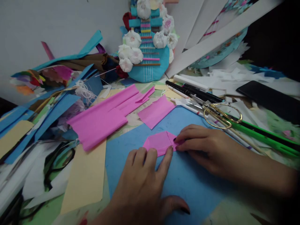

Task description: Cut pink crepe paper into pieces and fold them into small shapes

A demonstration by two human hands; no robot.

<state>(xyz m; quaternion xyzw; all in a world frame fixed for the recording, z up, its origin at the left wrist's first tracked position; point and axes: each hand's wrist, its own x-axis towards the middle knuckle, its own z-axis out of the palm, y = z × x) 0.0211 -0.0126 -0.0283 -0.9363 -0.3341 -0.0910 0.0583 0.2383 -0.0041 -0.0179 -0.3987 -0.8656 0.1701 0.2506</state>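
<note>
A small piece of pink crepe paper [157, 140], with angled folded corners, lies on a blue sheet [187, 187]. My left hand [142, 184] rests over its near edge, index finger stretched out to press the paper, thumb spread away. From the right, my right hand [211, 147] grips the paper's right end, with the fingers together and the thumb mostly hidden beneath. Just behind lies a loose pink rectangle [156, 112]. A larger folded strip of pink crepe paper [103, 117] sits to the left.
Gold-handled scissors [221, 115], black pens [197, 93] and a green tool [264, 134] lie at the right, near a black phone-like slab [273, 98]. A blue paper guitar [150, 67] with white flowers stands behind. Paper scraps and cream card [83, 178] crowd the left.
</note>
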